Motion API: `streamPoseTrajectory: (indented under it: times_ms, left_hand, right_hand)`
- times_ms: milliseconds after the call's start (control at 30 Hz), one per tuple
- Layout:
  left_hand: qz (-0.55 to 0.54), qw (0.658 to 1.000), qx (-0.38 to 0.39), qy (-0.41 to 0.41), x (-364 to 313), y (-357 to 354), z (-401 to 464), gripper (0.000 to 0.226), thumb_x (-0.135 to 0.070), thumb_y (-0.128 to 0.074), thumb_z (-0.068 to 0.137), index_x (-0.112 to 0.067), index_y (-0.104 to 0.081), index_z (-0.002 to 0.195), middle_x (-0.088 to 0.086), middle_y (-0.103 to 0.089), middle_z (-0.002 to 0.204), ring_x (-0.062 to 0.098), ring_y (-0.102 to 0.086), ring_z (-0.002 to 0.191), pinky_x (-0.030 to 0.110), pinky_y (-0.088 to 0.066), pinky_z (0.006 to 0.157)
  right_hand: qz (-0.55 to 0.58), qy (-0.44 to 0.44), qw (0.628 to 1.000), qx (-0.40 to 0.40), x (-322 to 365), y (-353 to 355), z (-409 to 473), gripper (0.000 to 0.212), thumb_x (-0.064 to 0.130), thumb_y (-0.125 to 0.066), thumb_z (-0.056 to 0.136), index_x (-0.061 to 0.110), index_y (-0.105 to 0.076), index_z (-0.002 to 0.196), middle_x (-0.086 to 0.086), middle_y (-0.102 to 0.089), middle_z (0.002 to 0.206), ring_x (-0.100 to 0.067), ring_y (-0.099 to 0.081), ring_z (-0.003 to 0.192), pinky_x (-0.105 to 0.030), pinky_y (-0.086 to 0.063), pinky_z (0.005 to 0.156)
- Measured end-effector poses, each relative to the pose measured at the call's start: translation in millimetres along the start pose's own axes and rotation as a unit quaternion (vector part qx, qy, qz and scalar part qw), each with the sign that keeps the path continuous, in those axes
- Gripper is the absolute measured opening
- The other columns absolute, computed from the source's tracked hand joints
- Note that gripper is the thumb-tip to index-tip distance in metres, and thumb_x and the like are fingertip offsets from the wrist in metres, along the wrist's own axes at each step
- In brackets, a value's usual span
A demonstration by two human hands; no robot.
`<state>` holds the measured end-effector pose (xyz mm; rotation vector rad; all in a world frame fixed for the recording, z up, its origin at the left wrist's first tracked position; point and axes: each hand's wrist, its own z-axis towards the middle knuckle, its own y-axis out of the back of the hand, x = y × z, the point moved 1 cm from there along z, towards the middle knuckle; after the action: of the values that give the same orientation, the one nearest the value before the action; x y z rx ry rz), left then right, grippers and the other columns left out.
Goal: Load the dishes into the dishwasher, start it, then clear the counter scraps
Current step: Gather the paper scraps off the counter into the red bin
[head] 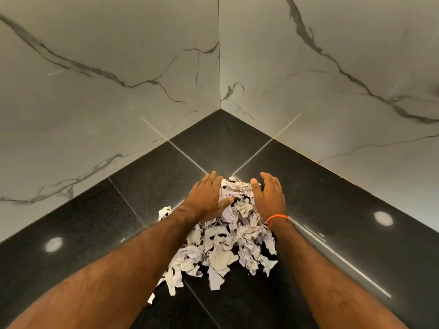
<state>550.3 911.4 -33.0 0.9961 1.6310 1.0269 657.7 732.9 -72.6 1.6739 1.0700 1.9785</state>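
A heap of torn paper scraps [228, 238] lies on the black worktop [344, 233], its long axis running from the near edge toward the far corner. At its far end the left hand [206, 198] presses flat, fingers straight; the right hand [269, 198], orange band [277, 218] at the wrist, cups the other side, grip relaxed apart. Marble walls [118, 67] meet behind

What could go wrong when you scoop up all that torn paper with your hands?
1. The paper scraps lie loose, so bits may slip out between the left hand and right hand.
2. A stray scrap sits outside the left hand and may get left behind.
3. Pieces nearest the person could slide off the dark counter.
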Motion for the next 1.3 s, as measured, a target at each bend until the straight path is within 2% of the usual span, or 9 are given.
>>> streamPoseTrajectory:
  times_ms: [167,267,333,433,633,800,933,1100,1300]
  left_hand:
    - [-0.035,0.999,0.037,-0.011,8,-13,3,0.087,-0.069,-0.038,0.097,-0.015,-0.013,0.161,0.009,-0.022,0.167,0.023,-0.024,0.153,0.041,-0.023,0.123]
    - [-0.053,0.998,-0.040,0.006,12,-8,-3,0.078,-0.068,-0.039,0.098,-0.016,-0.027,0.156,0.009,-0.044,0.155,0.023,-0.044,0.140,0.042,-0.037,0.116]
    - [-0.056,0.998,-0.039,-0.001,16,-4,-5,0.085,-0.070,-0.039,0.097,-0.017,-0.018,0.160,0.008,-0.028,0.165,0.024,-0.029,0.150,0.046,-0.029,0.122]
    - [-0.034,0.999,0.028,-0.023,17,-2,-8,0.088,-0.072,-0.035,0.097,-0.018,-0.012,0.162,0.006,-0.015,0.169,0.023,-0.015,0.155,0.048,-0.019,0.125]
    - [-0.052,0.997,-0.041,-0.048,15,0,-27,0.064,-0.065,-0.024,0.102,-0.026,-0.038,0.151,0.004,-0.054,0.147,0.021,-0.049,0.135,0.049,-0.041,0.112]
    - [-0.032,0.994,-0.077,-0.076,5,-6,-62,0.073,-0.065,-0.023,0.102,-0.020,-0.022,0.159,0.005,-0.023,0.167,0.020,-0.018,0.154,0.046,-0.017,0.126]
    - [-0.048,0.994,-0.066,-0.077,-5,-24,-84,0.076,-0.066,-0.022,0.102,-0.019,-0.017,0.161,0.004,-0.014,0.169,0.019,-0.007,0.156,0.044,-0.007,0.127]
    - [-0.037,0.993,-0.098,-0.062,-3,-41,-116,0.077,-0.068,-0.018,0.101,-0.020,-0.018,0.161,0.003,-0.013,0.169,0.017,-0.004,0.157,0.046,0.000,0.127]
    - [-0.097,0.970,-0.216,0.062,31,-61,-179,0.073,-0.065,-0.017,0.101,-0.021,-0.027,0.158,0.000,-0.022,0.167,0.016,-0.008,0.156,0.047,0.004,0.126]
  right_hand:
    - [-0.094,0.030,0.976,0.193,2,-5,25,0.069,0.061,-0.033,0.101,0.020,-0.028,0.157,-0.003,-0.025,0.165,-0.026,-0.009,0.154,-0.052,-0.005,0.122]
    - [-0.047,0.080,0.978,0.188,17,-11,20,0.049,0.052,-0.040,0.102,0.027,-0.053,0.142,-0.004,-0.055,0.146,-0.025,-0.042,0.141,-0.044,-0.034,0.114]
    - [-0.031,0.067,0.988,0.134,27,-11,24,0.046,0.048,-0.048,0.098,0.026,-0.055,0.138,-0.002,-0.061,0.138,-0.024,-0.057,0.126,-0.041,-0.046,0.103]
    - [-0.087,0.069,0.979,0.170,42,-15,24,0.055,0.050,-0.046,0.097,0.029,-0.042,0.148,0.000,-0.050,0.150,-0.026,-0.046,0.137,-0.049,-0.038,0.110]
    - [-0.079,0.124,0.955,0.258,62,-3,-17,0.038,0.038,-0.038,0.105,0.028,-0.058,0.136,-0.003,-0.065,0.130,-0.023,-0.057,0.121,-0.040,-0.043,0.102]
    - [-0.025,0.031,0.996,0.083,23,30,-39,0.042,0.040,-0.039,0.104,0.017,-0.058,0.134,-0.009,-0.063,0.132,-0.024,-0.058,0.119,-0.043,-0.046,0.103]
    - [-0.077,-0.042,0.993,0.076,-15,26,-78,0.069,0.061,-0.028,0.094,0.017,-0.044,0.146,-0.008,-0.050,0.148,-0.027,-0.041,0.139,-0.051,-0.030,0.115]
    - [-0.055,0.033,0.993,0.098,4,1,-117,0.069,0.055,-0.031,0.104,0.016,-0.014,0.159,-0.006,-0.019,0.166,-0.022,-0.017,0.153,-0.036,-0.007,0.120]
    - [-0.139,0.153,0.978,-0.008,43,-9,-159,0.088,0.070,-0.041,0.095,0.016,-0.015,0.159,-0.008,-0.015,0.166,-0.024,-0.012,0.154,-0.047,-0.015,0.125]
